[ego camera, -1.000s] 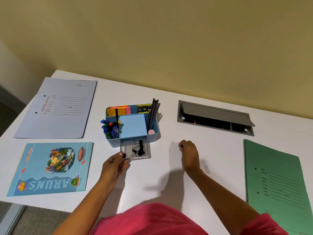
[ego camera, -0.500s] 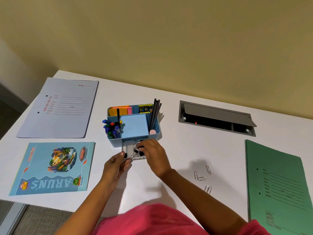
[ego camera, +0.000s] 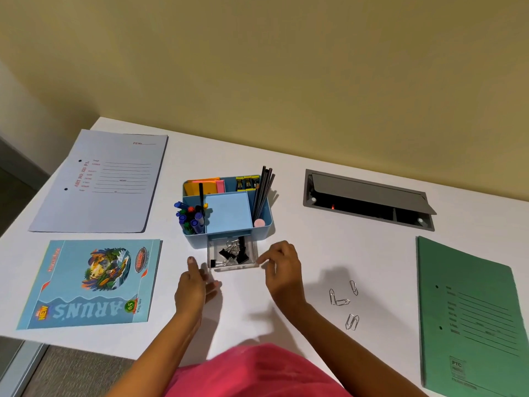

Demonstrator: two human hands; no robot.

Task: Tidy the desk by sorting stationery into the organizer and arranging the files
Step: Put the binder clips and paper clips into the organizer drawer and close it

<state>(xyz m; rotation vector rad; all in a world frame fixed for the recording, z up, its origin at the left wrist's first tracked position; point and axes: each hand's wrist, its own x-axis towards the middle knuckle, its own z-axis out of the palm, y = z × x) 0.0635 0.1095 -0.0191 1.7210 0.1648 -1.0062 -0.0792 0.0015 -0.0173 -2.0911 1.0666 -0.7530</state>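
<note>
A blue desk organizer (ego camera: 262,224) stands mid-table with pens, pencils, sticky notes and a blue pad in it. Its clear drawer (ego camera: 252,260) is pulled out toward me and holds black binder clips (ego camera: 230,253). My left hand (ego camera: 193,286) lies just off the drawer's front left corner, fingers relaxed, holding nothing. My right hand (ego camera: 283,267) hovers at the drawer's front right corner with loosely curled, empty fingers. Several silver paper clips (ego camera: 342,300) lie loose on the table to the right of my right hand.
A grey-blue file (ego camera: 100,181) lies at the back left, with a blue notebook (ego camera: 88,282) in front of it. A green file (ego camera: 469,310) lies at the right edge. A grey cable hatch (ego camera: 366,199) is set open in the white table (ego camera: 329,253) behind the paper clips.
My right hand went from the table to the drawer, then drew back to its right corner. My left hand let go of the drawer front and pulled slightly away.
</note>
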